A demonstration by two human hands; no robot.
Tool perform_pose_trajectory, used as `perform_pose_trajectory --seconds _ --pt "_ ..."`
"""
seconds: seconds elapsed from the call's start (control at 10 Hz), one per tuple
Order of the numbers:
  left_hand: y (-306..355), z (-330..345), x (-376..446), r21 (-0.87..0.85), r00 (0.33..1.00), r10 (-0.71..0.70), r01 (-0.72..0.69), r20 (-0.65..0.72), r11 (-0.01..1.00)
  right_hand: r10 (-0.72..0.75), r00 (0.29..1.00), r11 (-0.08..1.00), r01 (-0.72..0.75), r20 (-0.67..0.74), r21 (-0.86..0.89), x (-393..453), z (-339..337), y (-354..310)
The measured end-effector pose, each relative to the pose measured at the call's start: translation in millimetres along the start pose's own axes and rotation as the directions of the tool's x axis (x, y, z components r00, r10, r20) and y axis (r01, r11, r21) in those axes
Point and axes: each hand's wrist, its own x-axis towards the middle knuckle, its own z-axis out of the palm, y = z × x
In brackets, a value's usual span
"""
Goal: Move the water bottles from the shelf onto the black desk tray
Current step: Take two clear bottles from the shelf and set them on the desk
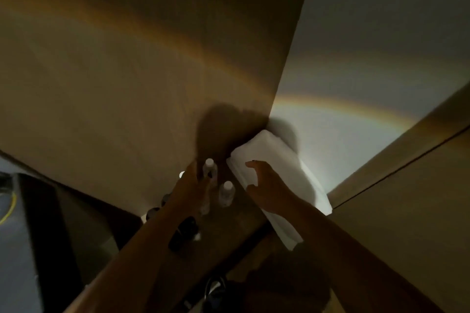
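Forearms: both come in from about 6 o'clock, closest to the lens, and reach up toward the middle. Pretty dim lighting tbh.
Left hand [195,185]: sits at the rear water bottle, fingers alongside its body. Looks like it's got hold of it, but the blur and dark mean I honestly can't tell if the fingers are wrapped round it or just touching.
Right hand [264,190]: fingers spread and a bit curved, thumb out, holding nothing. It hovers in front of the white towel stack, just at 3 o'clock of the front water bottle.
Rear water bottle [210,169]: upright on the shelf, white cap on, clear body, right against the left hand.
Front water bottle [226,194]: also upright with a white cap, standing free just at 5 o'clock of the rear one, between the two hands, neither touching it.
Shelf [229,226]: brown wooden board carrying both bottles, running diagonally from 7 o'clock up to the corner.
White towel stack [274,160]: folded pile at 2 o'clock of the bottles, tucked into the corner, one end hanging past the shelf edge.
Dark object [183,235]: black thing lying on the shelf at 7 o'clock of the bottles, too murky to name.
Walls: brown panel [127,84] at 10 o'clock, pale wall [381,46] at 1 o'clock, hand shadows cast on both.
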Motion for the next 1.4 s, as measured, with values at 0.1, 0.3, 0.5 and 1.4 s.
perform_pose_trajectory --seconds 0.1,0.3,0.5,1.4 --pt "-28 12 41 0.027 0.998 -0.061 0.062 -0.021 0.998 0.012 0.997 0.999 -0.015 0.075 0.044 41 15 16" --pt "-82 43 88 -0.094 0.954 -0.289 0.281 -0.079 0.955 0.004 0.987 0.991 -0.026 0.162 0.135 105 57 49" --pt "-118 82 123 -0.43 0.831 -0.535 0.431 -0.152 0.793 0.0 0.984 0.956 -0.052 0.175 0.289 148 97 89" --pt "-163 109 126 -0.129 0.865 -0.318 0.29 -0.388 0.948 -0.237 0.898 0.951 0.136 0.37 0.279 211 168 123"
